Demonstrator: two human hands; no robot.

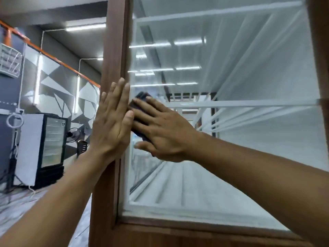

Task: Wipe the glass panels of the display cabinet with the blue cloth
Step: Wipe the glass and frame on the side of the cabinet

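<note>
Two hands at the glass panel.
The left hand lies flat, fingers straight, on the brown wooden frame. Just beside it, the right hand presses the blue cloth on the glass with spread fingers.

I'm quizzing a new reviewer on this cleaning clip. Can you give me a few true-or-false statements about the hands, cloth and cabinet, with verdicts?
The right hand presses the cloth against the glass. True.
The left hand holds a spray bottle. False: it lies flat on the wooden frame, holding nothing.
The cloth is near the glass's left edge. True.
The cloth is white. False: it is dark blue.
</note>
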